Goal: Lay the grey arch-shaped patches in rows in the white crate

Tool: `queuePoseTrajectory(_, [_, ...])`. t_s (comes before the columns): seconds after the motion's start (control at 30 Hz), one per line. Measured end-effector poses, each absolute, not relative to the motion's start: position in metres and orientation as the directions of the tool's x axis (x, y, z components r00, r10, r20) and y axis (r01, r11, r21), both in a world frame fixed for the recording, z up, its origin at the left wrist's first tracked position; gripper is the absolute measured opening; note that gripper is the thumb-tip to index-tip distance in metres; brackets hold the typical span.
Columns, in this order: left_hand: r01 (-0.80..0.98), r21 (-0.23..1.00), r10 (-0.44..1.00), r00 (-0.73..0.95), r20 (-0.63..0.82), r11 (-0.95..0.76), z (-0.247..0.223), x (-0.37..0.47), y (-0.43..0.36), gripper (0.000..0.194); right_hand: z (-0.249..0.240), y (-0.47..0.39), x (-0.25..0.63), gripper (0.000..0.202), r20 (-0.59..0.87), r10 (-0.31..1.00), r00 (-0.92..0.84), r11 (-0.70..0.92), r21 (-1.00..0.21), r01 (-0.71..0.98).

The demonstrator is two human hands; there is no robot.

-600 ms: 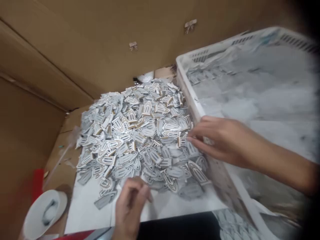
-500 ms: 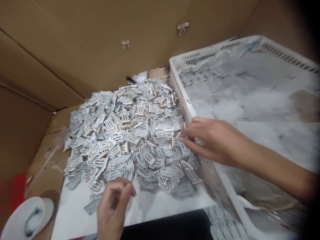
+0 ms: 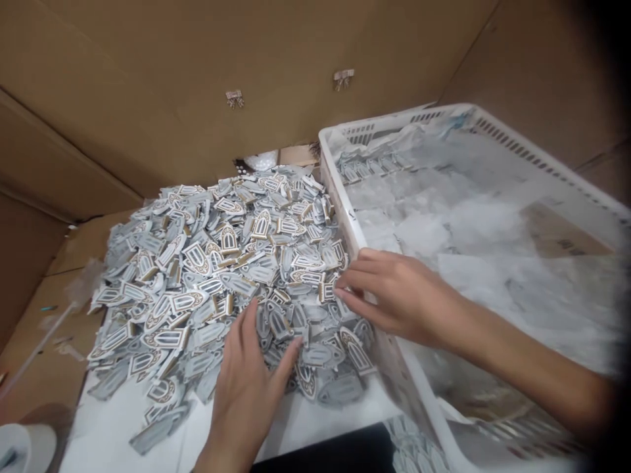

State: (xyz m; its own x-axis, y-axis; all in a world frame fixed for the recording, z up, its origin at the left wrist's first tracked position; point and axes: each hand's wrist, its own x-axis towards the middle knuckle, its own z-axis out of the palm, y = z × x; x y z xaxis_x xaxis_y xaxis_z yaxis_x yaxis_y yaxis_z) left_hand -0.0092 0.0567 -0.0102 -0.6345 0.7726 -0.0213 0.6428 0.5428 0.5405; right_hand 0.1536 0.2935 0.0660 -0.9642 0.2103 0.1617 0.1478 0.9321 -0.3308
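A wide heap of small arched, window-shaped pieces [image 3: 229,240], some grey and some white with gold-brown patterns, lies on a white sheet [image 3: 123,427]. Over the front of the heap is my left hand [image 3: 251,381], thumb and fingers spread apart with nothing between them. My right hand [image 3: 394,292] reaches across the basket's rim to the heap's right side. Its thumb and fingertips come together at a white piece with brown edging [image 3: 327,291], which it grips.
On the right, a white plastic basket [image 3: 340,197] holds clear bags and rows of pieces. Cardboard walls [image 3: 162,85] with two small bows stand behind. A white tub [image 3: 42,447] sits at the lower left.
My left hand has moved up and right over the heap, and its fingers have opened. My right hand remains by the same piece. The whole view has shifted slightly.
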Motion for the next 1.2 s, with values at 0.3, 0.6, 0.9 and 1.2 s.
queuePoseTrajectory(0.3, [0.68,0.563,0.796,-0.602,0.062,0.47,-0.02,-0.01,0.079,0.066,0.066,0.293,0.155,0.031,0.149,0.194,-0.97,0.932,-0.338,0.134])
queuePoseTrajectory(0.6, [0.719,0.614,0.778,-0.573,0.257,0.327,-0.037,-0.006,0.081,0.045,0.066,0.292,0.156,0.03,0.145,0.195,-0.97,0.931,-0.337,0.137])
queuePoseTrajectory(0.9, [0.693,0.696,0.892,-0.418,0.174,0.189,-0.046,0.015,0.089,0.031,0.069,0.29,0.155,0.028,0.118,0.212,-0.97,0.926,-0.343,0.161])
queuePoseTrajectory(1.2, [0.655,0.727,0.777,-0.561,0.285,0.207,-0.04,0.002,0.095,0.029,0.067,0.291,0.157,0.028,0.131,0.214,-0.968,0.926,-0.342,0.158])
